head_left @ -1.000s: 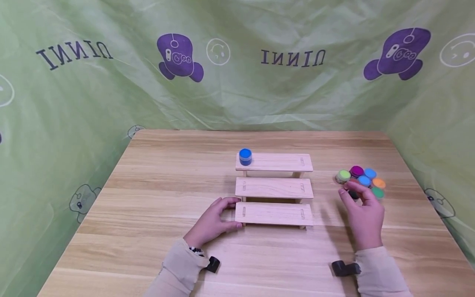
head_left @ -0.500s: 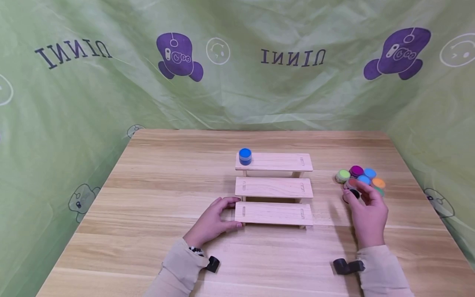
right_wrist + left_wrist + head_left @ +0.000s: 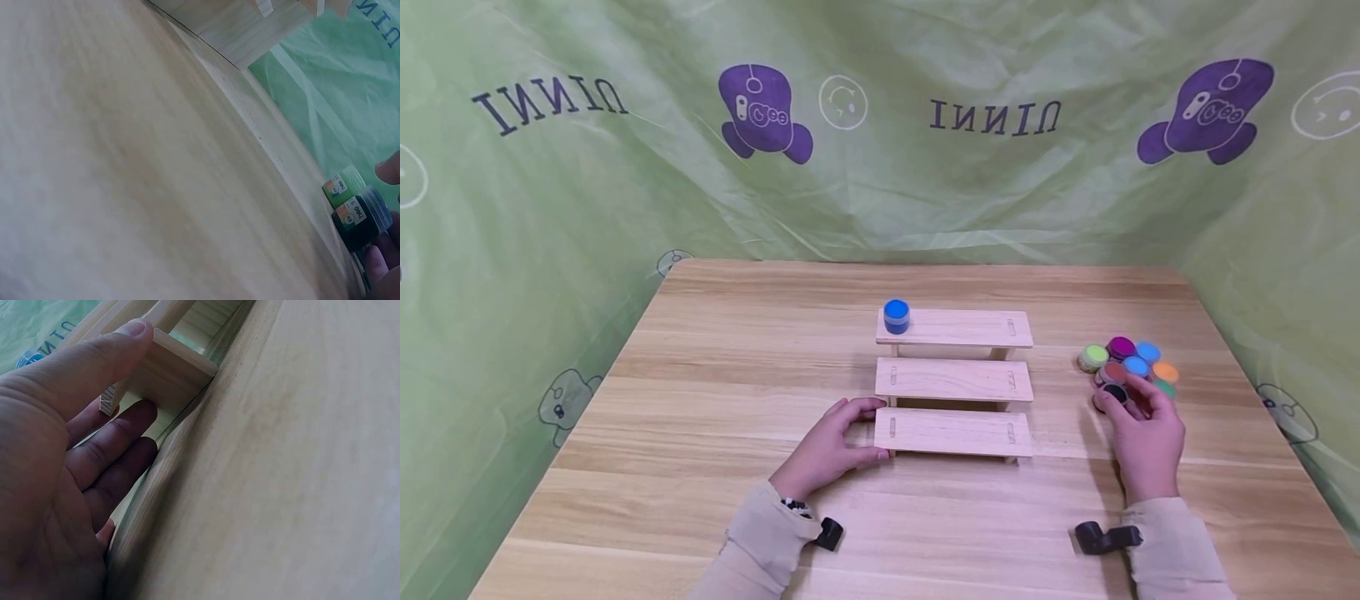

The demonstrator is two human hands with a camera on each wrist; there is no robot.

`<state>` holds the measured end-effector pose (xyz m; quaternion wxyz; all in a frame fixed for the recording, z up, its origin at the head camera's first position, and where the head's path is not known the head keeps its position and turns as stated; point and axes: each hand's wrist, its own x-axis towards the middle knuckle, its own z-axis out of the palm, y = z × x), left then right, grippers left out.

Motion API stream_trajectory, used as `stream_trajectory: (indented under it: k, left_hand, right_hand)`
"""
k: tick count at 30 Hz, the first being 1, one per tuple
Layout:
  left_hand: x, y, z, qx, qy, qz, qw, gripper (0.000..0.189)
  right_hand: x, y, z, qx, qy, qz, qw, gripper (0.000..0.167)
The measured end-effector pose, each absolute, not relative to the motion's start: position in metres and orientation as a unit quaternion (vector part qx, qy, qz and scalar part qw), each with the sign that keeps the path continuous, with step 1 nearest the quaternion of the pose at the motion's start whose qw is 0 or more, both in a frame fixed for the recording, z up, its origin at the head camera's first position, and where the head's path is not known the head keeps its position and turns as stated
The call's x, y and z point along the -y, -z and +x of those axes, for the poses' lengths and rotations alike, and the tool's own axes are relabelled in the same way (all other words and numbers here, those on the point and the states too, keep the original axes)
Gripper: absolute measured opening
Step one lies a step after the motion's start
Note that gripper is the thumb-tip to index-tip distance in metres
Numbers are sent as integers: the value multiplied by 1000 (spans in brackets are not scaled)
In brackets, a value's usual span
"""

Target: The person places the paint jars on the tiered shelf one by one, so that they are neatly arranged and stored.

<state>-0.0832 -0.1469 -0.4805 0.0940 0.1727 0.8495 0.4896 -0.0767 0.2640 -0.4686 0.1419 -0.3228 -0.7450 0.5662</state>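
In the head view my left hand [image 3: 829, 450] holds the left end of the front wooden stand [image 3: 952, 432], thumb at its near corner and fingers at its far side. The left wrist view shows the thumb along the board's edge and the fingers beneath. At right, my right hand [image 3: 1148, 442] is around a small black paint jar [image 3: 1113, 395]. Its fingers are beside the jar's right side. The thumb tip [image 3: 389, 170] appears slightly apart from the jar in the right wrist view. A blue paint jar [image 3: 896, 317] stands on the left end of the rear wooden stand [image 3: 964, 327].
Several other paint jars cluster beyond the right hand: light green [image 3: 1093, 357], purple [image 3: 1122, 347], red-brown [image 3: 1111, 372], blue [image 3: 1136, 367], orange [image 3: 1165, 372]. The middle wooden stand [image 3: 954, 379] stands between the other two. Green patterned cloth [image 3: 887, 192] encloses the table [image 3: 760, 333].
My right hand has moved slightly right and lowered to the black paint jar, then stayed nearly still. My left hand and the stands have not visibly moved.
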Motion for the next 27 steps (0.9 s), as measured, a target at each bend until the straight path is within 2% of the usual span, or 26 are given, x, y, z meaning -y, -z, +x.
stream_trajectory:
  k: [15, 27]
  left_hand:
    - [147, 481, -83, -848, -492, 165, 104, 68]
    - [147, 479, -82, -846, -496, 163, 108, 68]
  right_hand:
    - [-272, 473, -75, 805, -497, -313, 84, 72]
    - [-272, 472, -73, 812, -486, -314, 73, 68]
